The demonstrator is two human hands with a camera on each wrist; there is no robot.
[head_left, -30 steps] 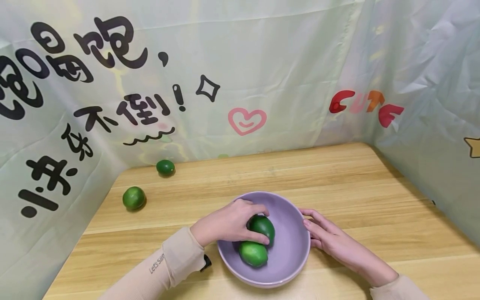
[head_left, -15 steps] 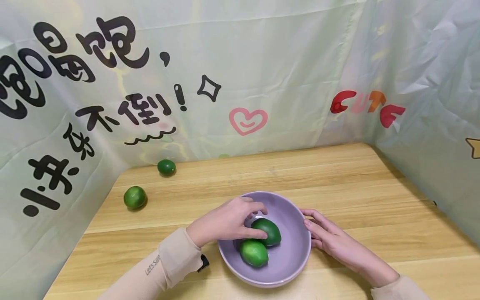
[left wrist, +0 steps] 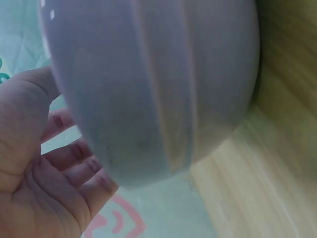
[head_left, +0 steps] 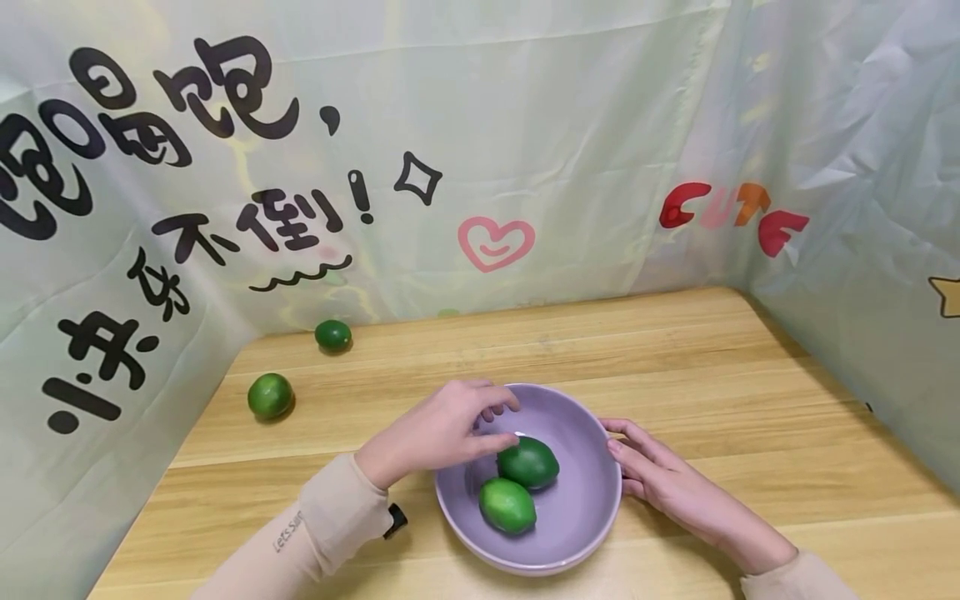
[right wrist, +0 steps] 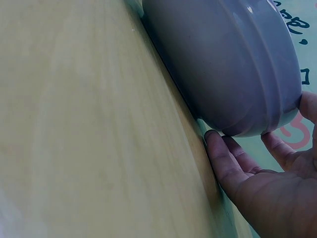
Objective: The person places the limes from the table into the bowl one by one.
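A purple bowl (head_left: 581, 517) stands on the wooden table with two green limes in it. The darker lime (head_left: 529, 463) lies behind the lighter lime (head_left: 507, 506). My left hand (head_left: 442, 425) hovers over the bowl's left rim, fingers bent loosely, with nothing held. Its thumb tip is close to the dark lime; whether they touch I cannot tell. In the left wrist view the bowl's outer wall (left wrist: 129, 99) hides the limes. On the other side, my right hand (head_left: 667, 475) rests its extended fingers (right wrist: 225, 156) against the bowl's outer wall, thumb near the rim.
A round green lime (head_left: 270, 396) sits on the table (head_left: 675, 367) at the left. Behind it, a small dark lime (head_left: 333, 335) lies near the back edge. Printed cloth (head_left: 585, 167) hangs around the back and sides of the table.
My left hand has let go of the dark lime and drawn back up and left. The dark lime has turned onto its side in the bowl. The right hand stays in place.
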